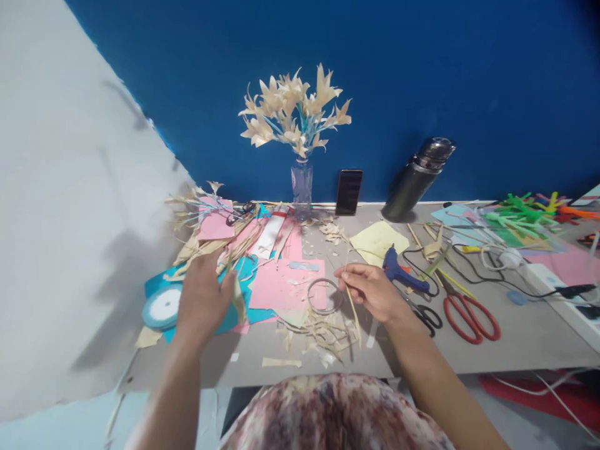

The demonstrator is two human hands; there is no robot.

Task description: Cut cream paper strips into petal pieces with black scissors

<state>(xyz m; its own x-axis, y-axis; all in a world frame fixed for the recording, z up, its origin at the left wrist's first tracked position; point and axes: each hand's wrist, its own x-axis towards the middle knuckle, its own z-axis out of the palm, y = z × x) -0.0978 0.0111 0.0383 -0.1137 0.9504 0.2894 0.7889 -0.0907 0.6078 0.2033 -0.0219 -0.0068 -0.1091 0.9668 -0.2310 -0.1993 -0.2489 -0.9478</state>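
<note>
My right hand (370, 289) is closed in a pinch around a thin, pale dried husk strip (355, 315), which hangs down past the fingers. My left hand (206, 297) is over the left side of the table, at a pile of dried husk strips (244, 234). Its thumb points up and its fingertips are hidden or smeared by motion. A wider pale husk piece (239, 303) lies right beside that thumb; whether the hand grips it cannot be made out. Between the hands are a grey tape ring (310, 303) and a heap of husk scraps (323, 332).
Pale husk flowers (293, 103) stand in a clear bottle (302, 187) at the wall, beside a phone (349, 192) and a leaning dark flask (415, 181). Right: blue glue gun (403, 272), red-handled scissors (472, 317), black-handled scissors (427, 317), cables, power strip (557, 300). Left: ribbon spool (162, 306).
</note>
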